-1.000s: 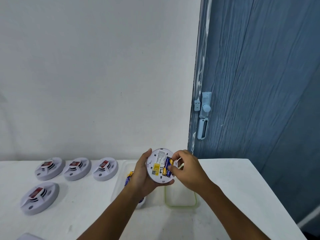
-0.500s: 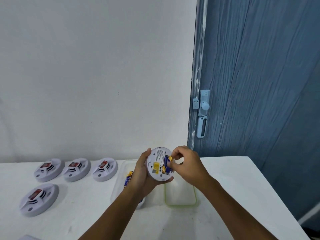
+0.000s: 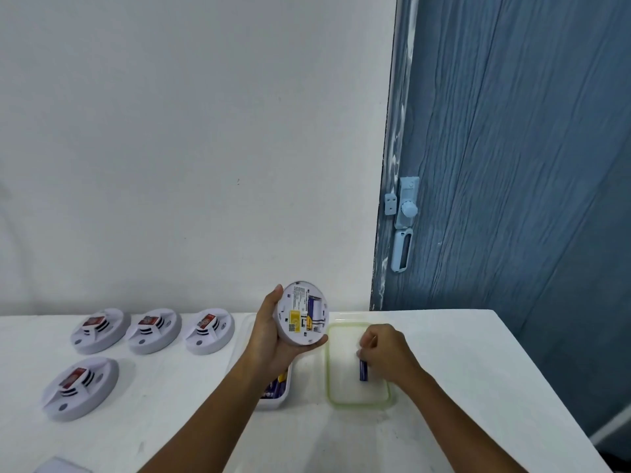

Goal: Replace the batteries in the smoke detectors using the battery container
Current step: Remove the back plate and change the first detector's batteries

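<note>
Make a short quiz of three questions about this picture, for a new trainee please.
1. How many smoke detectors lie on the table, apart from the held one?
2. True or false: the right hand holds a battery over the green-rimmed lid.
3. Which hand holds the open detector? A) left hand B) right hand

Key
1. Four: three in a row, one nearer.
2. True.
3. A.
</note>
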Action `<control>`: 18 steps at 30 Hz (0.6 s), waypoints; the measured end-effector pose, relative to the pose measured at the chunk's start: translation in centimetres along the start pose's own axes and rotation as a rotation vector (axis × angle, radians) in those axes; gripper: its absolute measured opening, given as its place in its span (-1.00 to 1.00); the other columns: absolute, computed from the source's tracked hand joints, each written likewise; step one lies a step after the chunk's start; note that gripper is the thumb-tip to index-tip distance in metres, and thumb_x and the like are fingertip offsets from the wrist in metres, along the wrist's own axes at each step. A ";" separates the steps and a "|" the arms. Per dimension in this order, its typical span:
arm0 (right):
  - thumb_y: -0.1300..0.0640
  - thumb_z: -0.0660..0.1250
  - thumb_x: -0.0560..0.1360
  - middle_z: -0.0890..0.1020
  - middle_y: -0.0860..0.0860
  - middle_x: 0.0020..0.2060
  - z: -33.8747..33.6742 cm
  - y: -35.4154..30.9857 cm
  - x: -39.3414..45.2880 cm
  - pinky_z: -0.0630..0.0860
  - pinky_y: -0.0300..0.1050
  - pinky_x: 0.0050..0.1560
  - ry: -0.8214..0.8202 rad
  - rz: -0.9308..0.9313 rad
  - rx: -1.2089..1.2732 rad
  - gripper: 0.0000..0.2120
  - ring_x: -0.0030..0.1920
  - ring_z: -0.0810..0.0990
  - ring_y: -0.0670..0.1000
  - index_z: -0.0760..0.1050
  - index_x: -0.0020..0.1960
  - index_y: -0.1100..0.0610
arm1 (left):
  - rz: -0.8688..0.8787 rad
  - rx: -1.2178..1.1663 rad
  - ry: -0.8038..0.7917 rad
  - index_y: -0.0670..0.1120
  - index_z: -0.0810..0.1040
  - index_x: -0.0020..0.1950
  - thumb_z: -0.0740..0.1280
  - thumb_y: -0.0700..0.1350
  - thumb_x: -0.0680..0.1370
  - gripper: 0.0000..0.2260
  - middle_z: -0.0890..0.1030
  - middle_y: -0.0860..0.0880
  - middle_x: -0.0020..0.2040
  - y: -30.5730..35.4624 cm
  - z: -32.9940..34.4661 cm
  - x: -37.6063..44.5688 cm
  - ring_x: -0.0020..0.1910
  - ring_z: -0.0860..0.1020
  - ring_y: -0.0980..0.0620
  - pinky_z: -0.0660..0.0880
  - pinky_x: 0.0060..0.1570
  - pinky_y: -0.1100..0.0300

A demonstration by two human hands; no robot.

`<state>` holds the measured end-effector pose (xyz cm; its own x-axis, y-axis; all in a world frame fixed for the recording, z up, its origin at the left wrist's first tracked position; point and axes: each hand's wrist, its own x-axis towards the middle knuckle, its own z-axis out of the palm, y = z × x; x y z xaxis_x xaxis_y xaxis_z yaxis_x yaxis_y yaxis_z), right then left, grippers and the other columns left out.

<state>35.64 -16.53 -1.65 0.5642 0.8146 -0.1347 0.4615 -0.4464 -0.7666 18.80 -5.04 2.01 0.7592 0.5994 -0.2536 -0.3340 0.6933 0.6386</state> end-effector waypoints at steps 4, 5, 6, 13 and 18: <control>0.24 0.43 0.43 0.57 0.00 -0.05 0.1 -1.7 -0.7 0.43 -0.31 -0.15 0.222 -0.263 0.048 -0.86 -0.17 0.53 -0.08 0.53 -0.07 0.06 | -0.034 0.044 -0.020 -0.11 0.50 0.31 0.18 0.21 0.52 -0.48 0.55 -0.25 0.24 -0.1 0.3 -0.2 0.24 0.45 -0.23 0.36 0.20 -0.19; 0.24 0.43 0.43 0.55 -0.02 -0.01 0.1 -2.5 -1.0 0.41 -0.40 -0.13 0.244 -0.379 0.090 -0.85 -0.12 0.53 -0.13 0.56 -0.04 0.08 | -0.041 0.056 -0.024 -0.11 0.51 0.30 0.16 0.21 0.53 -0.48 0.56 -0.25 0.23 -0.1 0.4 -0.3 0.22 0.46 -0.23 0.37 0.18 -0.18; 0.22 0.44 0.43 0.53 -0.04 0.04 0.0 -3.4 -1.4 0.40 -0.48 -0.09 0.251 -0.480 0.098 -0.83 -0.02 0.51 -0.17 0.58 0.01 0.10 | -0.047 0.062 -0.030 -0.11 0.52 0.29 0.15 0.21 0.53 -0.49 0.57 -0.25 0.20 -0.1 0.5 -0.4 0.18 0.48 -0.22 0.38 0.15 -0.17; 0.02 0.40 0.43 0.44 -0.04 0.26 -0.3 -6.0 -2.6 0.44 -0.34 0.17 0.198 -0.713 -0.166 -0.64 0.29 0.34 -0.13 0.57 0.20 0.10 | -0.078 0.053 -0.062 -0.12 0.53 0.27 0.18 0.20 0.49 -0.49 0.59 -0.25 0.14 0.2 1.4 -1.0 0.14 0.52 -0.22 0.42 0.17 -0.18; 0.01 0.35 0.43 0.51 -0.01 0.21 -0.5 -6.4 -2.3 0.39 -0.29 0.11 0.223 -0.755 -0.285 -0.62 0.23 0.41 -0.04 0.58 0.19 0.13 | -0.089 0.059 -0.053 -0.10 0.53 0.26 0.18 0.20 0.48 -0.50 0.62 -0.23 0.10 0.2 1.6 -1.5 0.05 0.58 -0.19 0.55 0.00 -0.13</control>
<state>31.77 -15.73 3.85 0.1420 0.8534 0.5016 0.9084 0.0890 -0.4085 18.45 -6.45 3.71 0.8136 0.5131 -0.2733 -0.2317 0.7173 0.6571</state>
